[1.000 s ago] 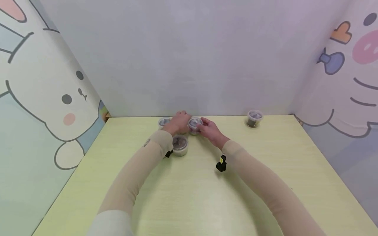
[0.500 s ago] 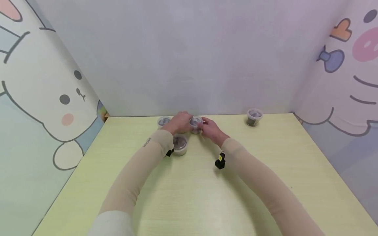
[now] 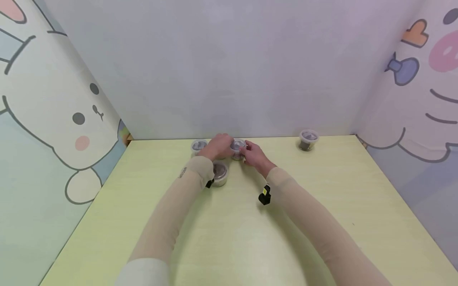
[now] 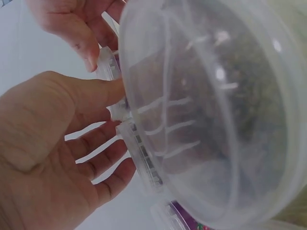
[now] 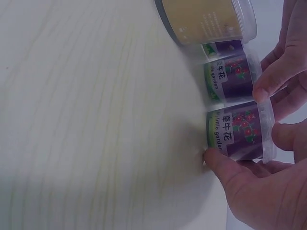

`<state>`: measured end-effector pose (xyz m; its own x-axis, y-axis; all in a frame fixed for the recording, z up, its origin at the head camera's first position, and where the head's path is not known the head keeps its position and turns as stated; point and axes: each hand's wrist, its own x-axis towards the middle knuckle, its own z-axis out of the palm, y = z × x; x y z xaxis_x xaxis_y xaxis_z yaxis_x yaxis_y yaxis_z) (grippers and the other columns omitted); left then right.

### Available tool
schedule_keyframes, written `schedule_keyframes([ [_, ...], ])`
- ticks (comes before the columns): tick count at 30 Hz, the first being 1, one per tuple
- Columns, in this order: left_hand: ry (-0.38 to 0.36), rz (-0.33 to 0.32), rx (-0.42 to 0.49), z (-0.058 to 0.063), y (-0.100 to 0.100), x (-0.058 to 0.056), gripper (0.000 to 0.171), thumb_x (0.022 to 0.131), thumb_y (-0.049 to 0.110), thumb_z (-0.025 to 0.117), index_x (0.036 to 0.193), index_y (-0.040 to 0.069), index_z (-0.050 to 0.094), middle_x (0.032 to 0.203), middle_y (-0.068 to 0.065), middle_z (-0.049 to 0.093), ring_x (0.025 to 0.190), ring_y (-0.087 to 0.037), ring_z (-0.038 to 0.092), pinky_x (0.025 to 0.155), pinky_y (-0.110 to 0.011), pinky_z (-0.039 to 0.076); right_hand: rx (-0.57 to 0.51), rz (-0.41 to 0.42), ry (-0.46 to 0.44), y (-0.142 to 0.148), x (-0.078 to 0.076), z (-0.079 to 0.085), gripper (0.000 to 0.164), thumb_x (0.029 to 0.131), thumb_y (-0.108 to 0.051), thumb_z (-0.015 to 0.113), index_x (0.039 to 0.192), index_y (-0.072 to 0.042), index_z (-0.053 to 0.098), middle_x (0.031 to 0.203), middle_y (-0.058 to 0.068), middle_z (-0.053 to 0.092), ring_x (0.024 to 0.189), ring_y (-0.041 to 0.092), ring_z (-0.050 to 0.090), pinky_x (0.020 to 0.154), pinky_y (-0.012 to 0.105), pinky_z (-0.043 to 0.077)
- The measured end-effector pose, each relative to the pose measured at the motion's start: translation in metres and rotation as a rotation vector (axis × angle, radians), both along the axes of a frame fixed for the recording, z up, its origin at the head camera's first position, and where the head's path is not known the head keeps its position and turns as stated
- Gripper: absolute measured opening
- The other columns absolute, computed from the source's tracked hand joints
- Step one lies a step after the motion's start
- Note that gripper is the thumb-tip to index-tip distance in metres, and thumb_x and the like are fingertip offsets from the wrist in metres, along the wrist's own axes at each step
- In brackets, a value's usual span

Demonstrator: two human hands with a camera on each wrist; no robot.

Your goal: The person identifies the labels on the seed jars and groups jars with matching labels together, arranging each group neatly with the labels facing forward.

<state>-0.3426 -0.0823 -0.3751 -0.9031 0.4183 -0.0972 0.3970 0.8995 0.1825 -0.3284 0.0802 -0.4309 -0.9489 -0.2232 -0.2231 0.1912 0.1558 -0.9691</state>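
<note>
My right hand grips a small clear-lidded cup with a purple label, red flowers and "little garden" print. Its thumb is at the lid and a finger at the base. Beside it stands a matching cup, with my left hand at its lid, thumb in front and fingers behind. The two cups stand side by side. In the head view my left hand mostly covers this middle cup. Another small cup stands left of that hand. A larger tan-labelled tub stands nearer, beside my left wrist.
One more small lidded cup stands apart at the back right of the pale wooden table. A plain wall rises behind the table's back edge, and cartoon-printed walls flank both sides.
My left hand has shifted slightly right and overlaps more of the cup in my right hand. The head view has tilted a little; the far-right cup stays in place on the table.
</note>
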Motion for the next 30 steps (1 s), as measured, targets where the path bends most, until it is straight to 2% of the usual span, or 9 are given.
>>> schedule_keyframes([
  [4,-0.018,0.017,0.021,0.002,0.001,0.000,0.046,0.094,0.023,0.072,0.134,0.001,0.062,0.130,-0.015,0.062,0.120,-0.030,0.055,0.103,-0.041,0.045,0.001,-0.010,0.008,0.001,0.000,-0.001,0.059,0.110,-0.024,0.047,0.163,-0.014,0.023,0.163,0.015,0.030,0.146,0.031,0.035,0.110,0.051,0.041],
  [11,-0.027,0.015,0.047,0.003,-0.002,0.004,0.038,0.096,0.023,0.067,0.126,0.000,0.065,0.124,-0.015,0.064,0.116,-0.030,0.056,0.099,-0.040,0.045,0.010,-0.014,0.016,-0.004,0.001,-0.002,0.060,0.109,-0.025,0.048,0.163,-0.013,0.022,0.163,0.016,0.030,0.145,0.031,0.036,0.109,0.051,0.043],
  [14,-0.042,0.027,0.065,0.006,-0.005,0.007,0.042,0.096,0.025,0.068,0.130,0.000,0.063,0.128,-0.016,0.062,0.121,-0.031,0.054,0.103,-0.042,0.044,0.019,-0.008,0.017,-0.005,0.002,-0.001,0.061,0.109,-0.026,0.048,0.163,-0.013,0.022,0.163,0.016,0.030,0.145,0.031,0.036,0.108,0.050,0.043],
  [18,-0.069,0.026,0.082,0.009,-0.007,0.006,0.047,0.097,0.025,0.068,0.135,0.000,0.060,0.134,-0.017,0.060,0.127,-0.032,0.052,0.108,-0.042,0.042,0.039,-0.005,0.030,-0.005,0.002,0.001,0.062,0.109,-0.026,0.048,0.163,-0.012,0.020,0.163,0.016,0.029,0.145,0.032,0.036,0.107,0.050,0.044],
  [21,-0.062,0.011,0.053,0.009,-0.007,0.003,0.039,0.097,0.023,0.067,0.128,0.001,0.064,0.127,-0.016,0.063,0.119,-0.030,0.055,0.102,-0.041,0.045,0.079,0.000,0.091,-0.005,0.002,-0.001,0.063,0.109,-0.026,0.048,0.162,-0.008,0.020,0.162,0.018,0.029,0.144,0.034,0.038,0.104,0.049,0.047],
  [24,-0.040,-0.005,-0.017,0.009,-0.004,0.001,0.033,0.096,0.023,0.065,0.121,0.001,0.066,0.120,-0.015,0.063,0.114,-0.030,0.055,0.098,-0.043,0.046,0.175,0.010,0.183,-0.001,0.003,-0.003,0.064,0.109,-0.029,0.047,0.161,-0.005,0.020,0.162,0.020,0.030,0.140,0.036,0.043,0.105,0.047,0.047],
  [26,-0.023,-0.011,-0.071,0.010,-0.001,0.000,0.036,0.097,0.026,0.067,0.124,0.002,0.065,0.123,-0.014,0.062,0.116,-0.031,0.053,0.101,-0.045,0.044,0.250,0.012,0.245,0.004,0.003,-0.005,0.064,0.109,-0.033,0.045,0.161,-0.004,0.021,0.160,0.022,0.032,0.138,0.038,0.045,0.108,0.047,0.044],
  [30,0.025,-0.019,-0.134,0.016,0.011,0.002,0.053,0.096,0.036,0.071,0.137,0.005,0.059,0.135,-0.014,0.057,0.128,-0.034,0.048,0.108,-0.053,0.039,0.387,-0.001,0.368,0.028,0.001,-0.001,0.059,0.110,-0.034,0.043,0.158,-0.003,0.029,0.154,0.023,0.041,0.135,0.041,0.047,0.113,0.051,0.037],
])
